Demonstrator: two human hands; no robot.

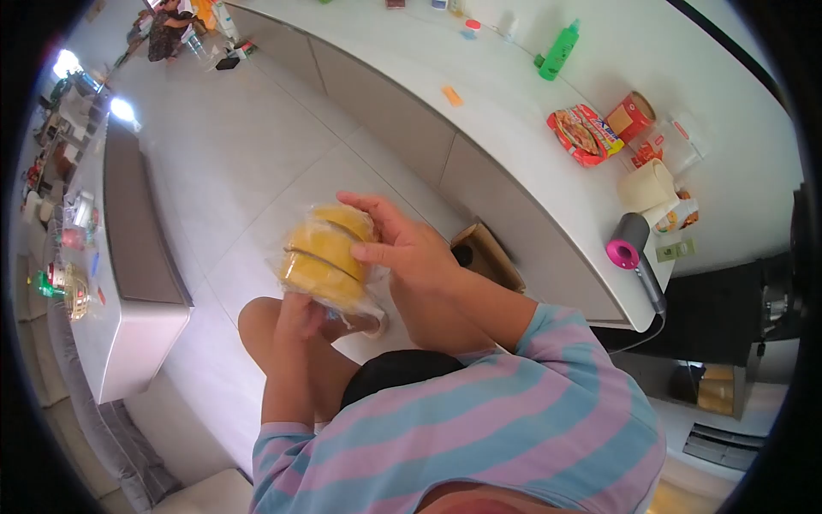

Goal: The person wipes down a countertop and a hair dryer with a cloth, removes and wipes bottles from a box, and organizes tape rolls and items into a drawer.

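Observation:
A pack of yellow tape rolls point(321, 267), wrapped in loose, crinkled clear plastic, is held up in front of my body above the floor. The thick yellow discs sit side by side with dark lines between them. My right hand point(407, 244) grips the pack's right side, its thumb on the near face and its fingers along the top edge. From below, my left hand point(304, 317) supports the bottom of the pack; most of its fingers are hidden behind the plastic.
On the long white counter point(514, 128) are a green bottle point(560, 51), a red snack packet point(585, 134), a paper roll point(648, 187) and a hair dryer point(632, 248). A cardboard box point(492, 257) stands below. At left is another cabinet point(141, 223). A person point(168, 32) is far off.

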